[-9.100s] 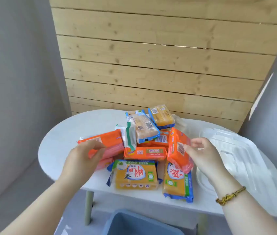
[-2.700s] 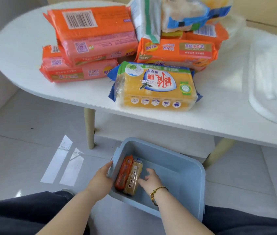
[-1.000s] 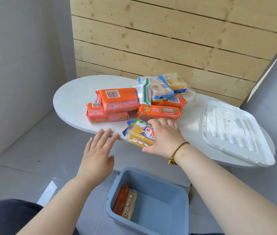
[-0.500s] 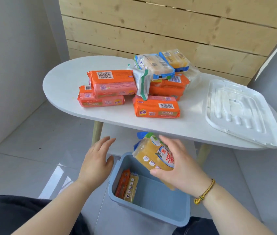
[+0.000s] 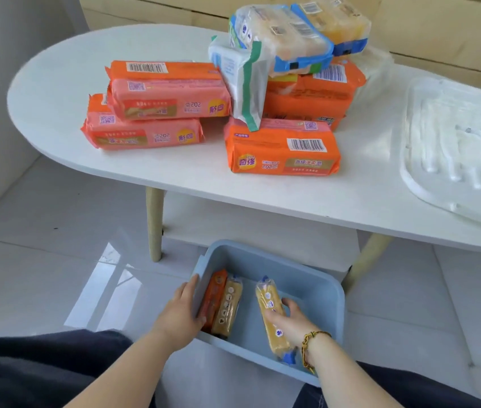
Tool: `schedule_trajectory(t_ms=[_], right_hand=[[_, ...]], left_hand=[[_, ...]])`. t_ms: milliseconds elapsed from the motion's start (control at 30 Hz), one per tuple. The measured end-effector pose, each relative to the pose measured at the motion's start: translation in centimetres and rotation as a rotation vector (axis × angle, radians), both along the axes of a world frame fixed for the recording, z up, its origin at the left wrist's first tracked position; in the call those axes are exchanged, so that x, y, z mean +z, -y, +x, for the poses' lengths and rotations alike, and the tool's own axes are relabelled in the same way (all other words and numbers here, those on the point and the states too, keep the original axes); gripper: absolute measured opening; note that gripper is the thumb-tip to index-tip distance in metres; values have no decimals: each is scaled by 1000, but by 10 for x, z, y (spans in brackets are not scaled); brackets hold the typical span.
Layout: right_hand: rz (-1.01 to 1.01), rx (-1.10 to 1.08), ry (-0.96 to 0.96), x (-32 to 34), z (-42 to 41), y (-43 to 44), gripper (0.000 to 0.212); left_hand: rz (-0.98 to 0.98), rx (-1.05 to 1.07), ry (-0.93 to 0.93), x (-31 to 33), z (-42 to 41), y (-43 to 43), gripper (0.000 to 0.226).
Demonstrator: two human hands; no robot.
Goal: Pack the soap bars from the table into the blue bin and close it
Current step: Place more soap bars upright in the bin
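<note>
We are reaching down into the blue bin (image 5: pixel 316 293), which is sitting on the tiled floor (image 5: pixel 56 245) just in front of the table (image 5: pixel 174 178). Our right hand (image 5: pixel 289 322) is curling round a yellow soap pack (image 5: pixel 270 313), thumb on one face and fingers on the other, holding it on its long edge near the middle of the bin. We cannot tell whether it is touching the bottom. A braided bracelet (image 5: pixel 310 340) is circling that wrist.

Our left hand (image 5: pixel 179 315) is clasping the bin's left wall, thumb hooked over the rim and fingers lying along the outside. Against that wall an orange soap pack (image 5: pixel 214 293) and a second yellow pack (image 5: pixel 229 307) are standing on edge, touching each other.

On the table more soap is lying. Two stacked orange packs (image 5: pixel 168 89) are sitting at the left, and a single orange pack (image 5: pixel 282 150) is lying nearer the front edge. Behind it, a white-and-green pack (image 5: pixel 242 78) is leaning against a pile topped by clear blue-trimmed packs (image 5: pixel 283 39). The white lid (image 5: pixel 454 154) is resting on the table's right end, apart from the pile.
</note>
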State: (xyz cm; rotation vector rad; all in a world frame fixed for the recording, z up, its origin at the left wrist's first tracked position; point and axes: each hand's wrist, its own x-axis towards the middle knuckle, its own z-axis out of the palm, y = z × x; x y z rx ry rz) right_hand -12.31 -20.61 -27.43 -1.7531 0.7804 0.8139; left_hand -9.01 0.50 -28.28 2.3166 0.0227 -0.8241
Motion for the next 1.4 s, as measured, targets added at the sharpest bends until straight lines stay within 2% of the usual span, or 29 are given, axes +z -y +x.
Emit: schedule_trajectory(t_ms=[300, 433, 567, 700, 867, 1033, 1133, 1200, 1300, 1400], right_hand=[[145, -202, -124, -71, 24, -27, 62], [150, -159, -158, -86, 30, -35, 56], [62, 16, -166, -91, 31, -39, 54], [19, 103, -153, -91, 33, -36, 55], [-39, 140, -111, -85, 33, -37, 50], [-41, 93, -63, -66, 34, -42, 32], [-127, 108, 7, -46, 36, -41, 27], [-203, 141, 44, -28, 38, -40, 41], [-220, 206, 147, 7, 37, -41, 60], [-254, 339, 274, 51, 33, -41, 58]], left_hand=[[7, -30, -26, -14, 7, 3, 93], [15, -35, -26, -19, 7, 2, 94], [34, -23, -11, -22, 7, 3, 95], [79, -53, 21, -24, 6, 4, 96], [121, -108, 36, -22, 7, 3, 96], [179, -127, 15, -13, 11, 6, 91], [242, -115, 70, 2, 11, 8, 80], [227, -53, 120, 19, 12, 8, 75], [110, 55, 274, 55, 13, 12, 69], [-28, 78, 503, 95, 12, 20, 62]])
